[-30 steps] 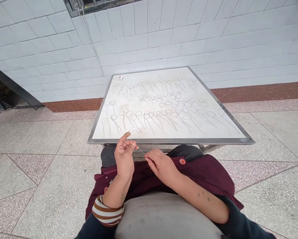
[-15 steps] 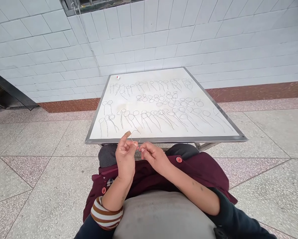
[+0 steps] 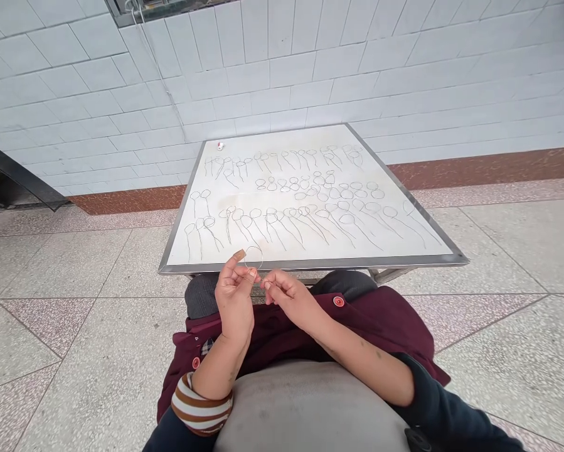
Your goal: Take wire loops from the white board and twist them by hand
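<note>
My left hand (image 3: 236,298) pinches a thin wire loop (image 3: 254,258), which stands up from the fingertips near the table's front edge. Close beside it, my right hand (image 3: 288,298) has thumb and fingers pressed together at the lower end of the same wire. Several wire pieces with round loops and long tails (image 3: 349,219) lie in rows on the white table (image 3: 244,194). Shorter twisted loops (image 3: 293,183) are in the middle.
A small red and white object (image 3: 221,145) sits at the table's far left corner. The grey metal rim (image 3: 319,263) runs just beyond my hands. Behind the table stands a white tiled wall (image 3: 291,81).
Both hands and the wire loop have shifted very slightly left in the view, along with a small turn of the camera. The grip on the wire looks the same.
</note>
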### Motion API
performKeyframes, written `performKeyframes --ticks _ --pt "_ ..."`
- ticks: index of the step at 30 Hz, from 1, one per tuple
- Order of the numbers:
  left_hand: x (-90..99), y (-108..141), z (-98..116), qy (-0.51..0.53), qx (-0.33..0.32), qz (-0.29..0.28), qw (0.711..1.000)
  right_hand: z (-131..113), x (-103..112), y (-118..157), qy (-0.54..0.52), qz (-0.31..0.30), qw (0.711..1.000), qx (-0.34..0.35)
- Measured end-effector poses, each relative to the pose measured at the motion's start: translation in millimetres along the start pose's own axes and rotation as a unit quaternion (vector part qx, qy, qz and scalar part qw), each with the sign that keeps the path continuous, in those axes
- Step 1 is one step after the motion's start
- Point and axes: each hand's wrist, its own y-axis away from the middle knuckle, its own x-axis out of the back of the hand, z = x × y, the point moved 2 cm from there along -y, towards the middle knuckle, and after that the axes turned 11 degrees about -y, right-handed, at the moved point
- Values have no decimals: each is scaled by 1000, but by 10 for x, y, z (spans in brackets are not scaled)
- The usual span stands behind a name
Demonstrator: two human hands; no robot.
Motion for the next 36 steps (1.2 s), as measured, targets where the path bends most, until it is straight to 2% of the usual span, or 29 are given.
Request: performKeyframes --ticks 10,16,21,26,27,29,31,32,36 --pt "58 -64 102 10 -14 27 999 -16 -4 114 -10 -12 1000 -8" --pt "91 -46 111 23 -17 21 999 -37 -24 178 53 -8 998 20" --pt "140 -47 135 13 -20 31 999 -46 7 311 113 -58 991 31" --pt "252 -123 243 22 -40 75 996 79 128 495 137 -147 979 -33" --pt "267 -131 267 17 -43 72 996 90 176 501 139 -132 980 -47" --pt "265 -119 290 -2 -34 42 999 51 281 459 125 -42 990 -51" --pt "218 -70 273 -23 -19 -6 1000 -70 351 363 93 59 994 -18" --pt "183 -34 252 -34 -14 -30 999 -144 355 302 76 82 994 2" --pt "31 119 138 -80 3 -109 991 -370 238 64 20 66 997 46"
